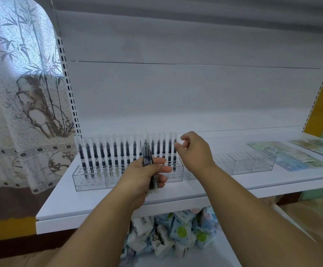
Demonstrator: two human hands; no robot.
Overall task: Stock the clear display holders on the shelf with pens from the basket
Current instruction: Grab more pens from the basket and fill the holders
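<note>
A clear display holder stands at the left of the white shelf, with a row of several upright black pens in it. My left hand grips a small bundle of pens upright in front of that holder. My right hand hovers beside the row's right end with loosely curled fingers and holds nothing; its fingertips are close to the last pen. A second clear holder to the right has no pens in it. The basket is out of view.
Flat printed packets lie on the shelf at the far right. Below the shelf sits a pile of small wrapped packs. A patterned curtain hangs at the left. The shelf's back panel is plain white.
</note>
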